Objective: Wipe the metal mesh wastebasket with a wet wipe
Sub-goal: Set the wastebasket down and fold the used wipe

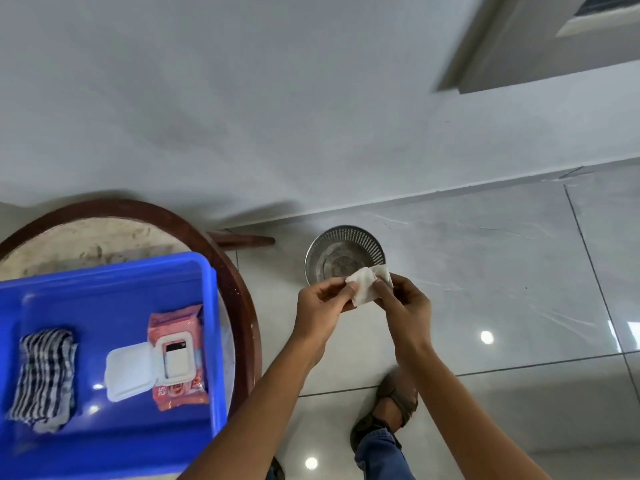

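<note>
The metal mesh wastebasket (341,252) stands upright on the tiled floor by the wall, seen from above with its dull bottom showing. Just in front of it, above the floor, both hands hold a white wet wipe (367,285). My left hand (322,306) pinches its left edge and my right hand (403,304) pinches its right side. The wipe is folded and partly spread between the fingers. It hides the near rim of the wastebasket.
A round wooden table (239,292) stands at the left and bears a blue plastic tray (114,275). In the tray lie a pink wet wipe pack (176,358) with its white lid flipped open and a folded striped cloth (45,379). My sandalled foot (391,407) rests on the tiles below the hands.
</note>
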The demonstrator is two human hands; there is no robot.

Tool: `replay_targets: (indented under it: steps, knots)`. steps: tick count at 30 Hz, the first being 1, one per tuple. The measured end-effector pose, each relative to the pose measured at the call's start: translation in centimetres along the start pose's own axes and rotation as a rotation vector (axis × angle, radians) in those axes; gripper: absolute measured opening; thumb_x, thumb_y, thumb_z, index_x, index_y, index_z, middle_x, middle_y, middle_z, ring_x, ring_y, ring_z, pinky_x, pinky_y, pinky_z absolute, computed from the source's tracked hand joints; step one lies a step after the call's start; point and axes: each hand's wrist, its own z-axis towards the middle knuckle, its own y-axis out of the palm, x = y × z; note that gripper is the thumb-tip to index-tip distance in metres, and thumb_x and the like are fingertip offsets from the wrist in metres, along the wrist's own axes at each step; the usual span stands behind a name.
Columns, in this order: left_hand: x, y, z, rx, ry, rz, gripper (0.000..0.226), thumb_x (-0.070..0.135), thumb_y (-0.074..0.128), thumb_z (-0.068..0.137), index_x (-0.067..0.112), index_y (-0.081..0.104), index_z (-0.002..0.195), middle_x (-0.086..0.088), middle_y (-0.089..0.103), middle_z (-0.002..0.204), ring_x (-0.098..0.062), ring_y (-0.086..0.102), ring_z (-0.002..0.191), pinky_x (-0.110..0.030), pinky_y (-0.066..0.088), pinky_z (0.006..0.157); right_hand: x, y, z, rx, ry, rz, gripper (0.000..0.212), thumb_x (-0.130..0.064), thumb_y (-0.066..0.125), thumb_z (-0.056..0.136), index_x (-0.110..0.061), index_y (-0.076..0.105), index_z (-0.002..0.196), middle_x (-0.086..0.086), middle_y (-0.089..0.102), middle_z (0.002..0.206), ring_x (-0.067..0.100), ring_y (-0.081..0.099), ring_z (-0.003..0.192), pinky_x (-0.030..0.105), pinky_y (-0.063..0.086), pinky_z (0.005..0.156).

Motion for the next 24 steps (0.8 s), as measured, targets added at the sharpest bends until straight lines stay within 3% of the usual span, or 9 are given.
replay_targets:
  steps: [4, 8, 11, 14, 19, 21, 24]
  knots:
    - [-0.2, -1.4, 0.3, 0.16, 0.216, 0.358, 0.017, 0.014, 0.091, 0.086, 0.005, 0.085, 0.098, -0.011, 0.084, 0.086, -0.029, 0.082, 0.08, -0.036, 0.071, 0.075, -0.3, 0.9, -0.9, 0.045, -0.125, -0.18, 0.012, -0.016, 0.082, 0.098, -0.016, 0.082, 0.109, -0.003, 0.085, 0.099, 0.009, 0.08, 0.094, 0.013, 0.058, 0.074]
    - [-0.3, -1.5, 0.3, 0.122, 0.342, 0.471, 0.017, 0.022, 0.091, 0.086, 0.01, 0.085, 0.096, -0.003, 0.084, 0.085, -0.015, 0.081, 0.078, -0.027, 0.068, 0.076, 0.4, 1.4, -1.6, -0.028, -0.159, -0.228, 0.012, -0.017, 0.08, 0.099, -0.017, 0.085, 0.111, -0.006, 0.086, 0.101, 0.002, 0.081, 0.094, 0.016, 0.062, 0.08]
    - [-0.3, -0.8, 0.1, 0.01, 0.271, 0.38, 0.014, 0.013, 0.08, 0.097, 0.013, 0.086, 0.109, -0.002, 0.086, 0.105, -0.015, 0.082, 0.098, -0.029, 0.066, 0.092, 1.3, 1.7, -1.7, -0.058, -0.115, -0.18, 0.017, -0.025, 0.076, 0.103, -0.019, 0.086, 0.115, -0.004, 0.087, 0.102, 0.006, 0.082, 0.101, 0.025, 0.065, 0.091]
    - [-0.6, -0.2, 0.1, -0.088, 0.161, 0.294, 0.025, 0.003, 0.066, 0.105, 0.012, 0.082, 0.122, -0.003, 0.084, 0.119, -0.016, 0.08, 0.114, -0.032, 0.062, 0.106, 2.0, 1.4, -0.8, -0.077, -0.006, -0.015, 0.022, -0.033, 0.079, 0.102, -0.018, 0.086, 0.116, 0.005, 0.087, 0.104, 0.022, 0.083, 0.108, 0.038, 0.064, 0.098]
    - [-0.8, -1.7, -0.5, 0.074, 0.193, 0.316, 0.02, 0.006, 0.067, 0.105, 0.014, 0.083, 0.112, -0.005, 0.086, 0.103, -0.018, 0.082, 0.101, -0.038, 0.066, 0.098, 2.1, 1.5, 2.4, -0.072, 0.102, 0.04, 0.03, -0.025, 0.084, 0.098, -0.009, 0.08, 0.123, 0.018, 0.085, 0.109, 0.04, 0.08, 0.111, 0.051, 0.064, 0.104]
    - [-0.8, -3.1, -1.6, 0.123, 0.168, 0.326, 0.017, 0.009, 0.068, 0.104, 0.02, 0.081, 0.107, -0.004, 0.085, 0.097, -0.018, 0.082, 0.095, -0.041, 0.067, 0.096, 1.9, 2.0, 3.5, -0.066, 0.119, 0.015, 0.038, -0.026, 0.086, 0.096, -0.007, 0.077, 0.128, 0.014, 0.086, 0.109, 0.035, 0.082, 0.11, 0.048, 0.066, 0.1]
    - [-0.7, -5.1, -4.0, 0.101, 0.123, 0.344, 0.016, 0.009, 0.07, 0.103, 0.021, 0.08, 0.103, -0.003, 0.086, 0.094, -0.014, 0.083, 0.09, -0.037, 0.067, 0.094, 1.3, 3.0, 4.9, -0.065, 0.12, -0.016, 0.04, -0.023, 0.086, 0.096, -0.005, 0.074, 0.13, 0.012, 0.086, 0.107, 0.032, 0.084, 0.105, 0.031, 0.067, 0.083]
